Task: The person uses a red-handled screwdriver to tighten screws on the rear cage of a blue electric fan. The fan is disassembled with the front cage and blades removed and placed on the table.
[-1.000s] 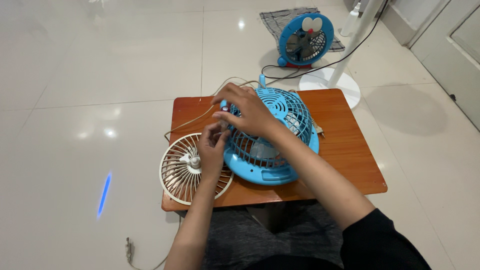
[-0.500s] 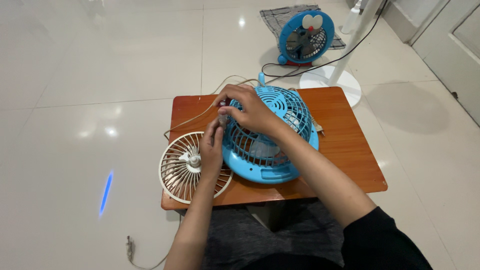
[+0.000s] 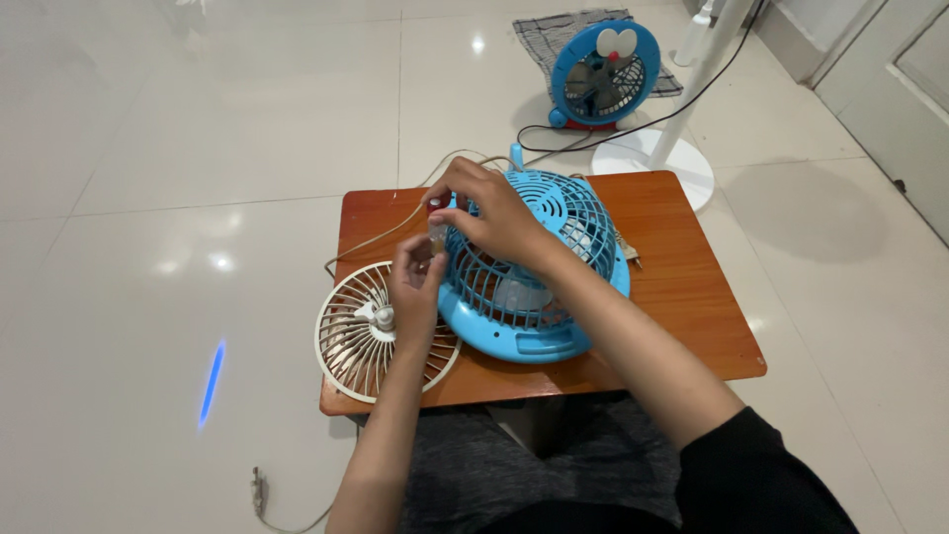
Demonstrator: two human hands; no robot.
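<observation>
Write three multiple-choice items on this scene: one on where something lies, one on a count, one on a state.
1. Where does the white round grille lie?
A. On the wooden table's left front corner, partly over the edge
B. On the floor beside the cloth
C. On top of the blue fan

2. How many blue fans are in view?
A. One
B. Two
C. Three

3. What is the state of the blue fan on the table?
A. Standing upright
B. Lying flat, grille upward
C. Hanging off the table

Answers:
1 A, the grille sits by the left hand and overhangs the table edge.
2 B, one lies on the table and a second fan stands on the floor behind.
3 B, its grille faces up under the right hand.
</observation>
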